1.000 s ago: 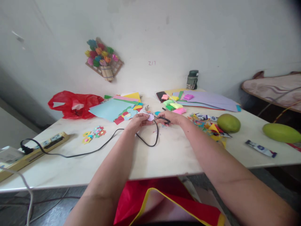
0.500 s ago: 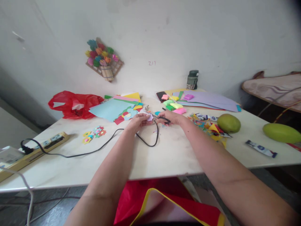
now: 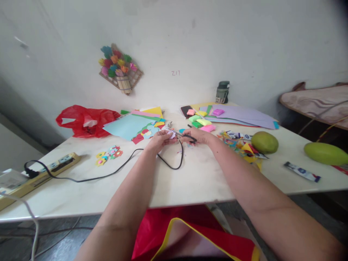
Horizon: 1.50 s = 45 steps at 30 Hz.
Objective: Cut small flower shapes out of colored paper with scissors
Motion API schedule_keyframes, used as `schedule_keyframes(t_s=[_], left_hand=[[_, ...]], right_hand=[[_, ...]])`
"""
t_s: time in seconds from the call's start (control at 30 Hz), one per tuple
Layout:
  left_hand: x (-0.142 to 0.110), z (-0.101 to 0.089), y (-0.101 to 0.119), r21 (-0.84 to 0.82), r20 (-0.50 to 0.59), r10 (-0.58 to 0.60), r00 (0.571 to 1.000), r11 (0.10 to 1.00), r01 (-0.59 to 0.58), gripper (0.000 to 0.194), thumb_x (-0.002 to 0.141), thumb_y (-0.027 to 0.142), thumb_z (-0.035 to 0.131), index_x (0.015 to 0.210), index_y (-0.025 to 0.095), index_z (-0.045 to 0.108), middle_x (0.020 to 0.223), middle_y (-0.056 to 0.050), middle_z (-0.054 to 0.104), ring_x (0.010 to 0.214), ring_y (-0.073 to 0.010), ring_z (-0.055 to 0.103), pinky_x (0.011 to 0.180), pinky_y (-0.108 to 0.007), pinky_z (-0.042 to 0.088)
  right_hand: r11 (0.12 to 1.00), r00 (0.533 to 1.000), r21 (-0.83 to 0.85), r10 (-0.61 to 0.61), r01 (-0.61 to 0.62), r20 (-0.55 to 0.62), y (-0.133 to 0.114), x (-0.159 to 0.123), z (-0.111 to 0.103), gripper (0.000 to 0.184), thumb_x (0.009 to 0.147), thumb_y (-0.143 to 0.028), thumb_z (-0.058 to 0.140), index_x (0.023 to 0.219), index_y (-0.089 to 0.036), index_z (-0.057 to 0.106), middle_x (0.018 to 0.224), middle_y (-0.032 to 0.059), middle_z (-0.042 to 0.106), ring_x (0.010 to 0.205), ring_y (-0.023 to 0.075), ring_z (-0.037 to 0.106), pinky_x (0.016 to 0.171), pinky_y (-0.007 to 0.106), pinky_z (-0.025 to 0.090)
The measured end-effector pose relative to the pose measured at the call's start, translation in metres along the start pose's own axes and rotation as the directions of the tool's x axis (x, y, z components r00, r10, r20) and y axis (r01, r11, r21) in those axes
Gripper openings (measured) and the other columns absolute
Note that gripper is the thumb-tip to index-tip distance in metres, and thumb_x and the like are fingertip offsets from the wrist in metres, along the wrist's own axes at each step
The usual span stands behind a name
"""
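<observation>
Between the fingers of my left hand (image 3: pixel 161 140) is a small piece of light purple paper (image 3: pixel 171 134). My right hand (image 3: pixel 198 136) is closed round the black handles of a pair of scissors (image 3: pixel 191 138). The scissor blades point left and lie at the paper's edge; I cannot tell exactly how far apart they are. Small paper scraps (image 3: pixel 179 153) lie on the table below the hands. A black cable (image 3: pixel 178 168) loops just under my hands. Small cut paper flowers (image 3: pixel 108 156) lie to the left of my left forearm.
Left stand a power strip (image 3: pixel 51 170) and a red plastic bag (image 3: pixel 89 121). Coloured paper sheets (image 3: pixel 122 125) lie behind my left hand, more sheets (image 3: pixel 241 115) at back right with bright clay packets (image 3: pixel 203 122). Mangoes (image 3: pixel 264 142) and a glue tube (image 3: pixel 302 172) are at right.
The purple paper has turned slightly in my left hand and shows a different outline. Both arms and the scissors are nearly where they were.
</observation>
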State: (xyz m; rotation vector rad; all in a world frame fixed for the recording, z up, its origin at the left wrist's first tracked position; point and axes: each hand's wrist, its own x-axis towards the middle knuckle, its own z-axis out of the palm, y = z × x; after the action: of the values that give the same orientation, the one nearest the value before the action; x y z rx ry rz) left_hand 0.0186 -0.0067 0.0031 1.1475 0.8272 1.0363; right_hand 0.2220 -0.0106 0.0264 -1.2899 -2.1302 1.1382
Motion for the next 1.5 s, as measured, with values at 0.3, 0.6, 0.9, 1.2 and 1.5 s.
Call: schedule_keyframes(t_s=[0.3,0.6,0.9,1.2,1.5], left_hand=[[0.002,0.000,-0.002,-0.010,0.033,-0.003,0.999,1.000,0.004,0.014,0.072,0.018,0.071,0.076,0.011,0.059,0.075,-0.007,0.069,0.064,-0.0141,0.068,0.070,-0.026,0.055],[0.004,-0.003,-0.003,-0.013,0.034,0.010,0.999,1.000,-0.010,0.013,0.072,0.017,0.071,0.076,0.011,0.060,0.077,-0.007,0.070,0.066,-0.0144,0.068,0.073,-0.027,0.056],[0.003,-0.003,-0.001,-0.029,0.015,0.001,1.000,1.000,-0.001,0.012,0.075,0.016,0.067,0.077,0.011,0.058,0.074,-0.008,0.070,0.065,-0.0158,0.069,0.069,-0.028,0.057],[0.002,-0.004,-0.001,-0.034,0.013,-0.009,1.000,0.999,0.009,0.011,0.078,0.016,0.063,0.085,0.012,0.056,0.074,-0.009,0.069,0.062,-0.0173,0.068,0.065,-0.030,0.057],[0.004,-0.003,-0.001,-0.057,0.005,-0.003,1.000,0.998,0.004,0.009,0.076,0.010,0.064,0.074,0.010,0.055,0.061,-0.004,0.063,0.049,-0.0077,0.057,0.062,-0.023,0.053]], right_hand=[[1.000,1.000,0.014,-0.023,0.023,0.012,0.005,0.003,0.000,0.027,0.078,-0.039,0.067,0.074,-0.015,0.057,0.050,-0.0040,0.053,0.035,0.0050,0.046,0.029,0.017,0.026],[1.000,1.000,0.010,-0.028,0.028,-0.006,0.008,0.005,0.000,0.026,0.078,-0.038,0.066,0.072,-0.015,0.056,0.050,-0.0042,0.053,0.035,0.0050,0.046,0.029,0.017,0.026],[1.000,1.000,0.017,-0.026,0.026,-0.008,0.009,0.005,-0.001,0.035,0.074,-0.046,0.069,0.072,-0.014,0.055,0.049,-0.0046,0.053,0.034,0.0050,0.046,0.030,0.016,0.026],[1.000,1.000,0.022,-0.021,0.021,0.001,0.007,0.004,0.000,0.038,0.072,-0.050,0.069,0.070,-0.015,0.054,0.048,-0.0051,0.052,0.034,0.0049,0.045,0.029,0.016,0.025],[1.000,1.000,0.026,0.014,-0.014,-0.013,0.001,0.001,0.001,0.033,0.074,-0.045,0.069,0.072,-0.014,0.056,0.047,-0.0051,0.052,0.033,0.0044,0.045,0.029,0.017,0.025]])
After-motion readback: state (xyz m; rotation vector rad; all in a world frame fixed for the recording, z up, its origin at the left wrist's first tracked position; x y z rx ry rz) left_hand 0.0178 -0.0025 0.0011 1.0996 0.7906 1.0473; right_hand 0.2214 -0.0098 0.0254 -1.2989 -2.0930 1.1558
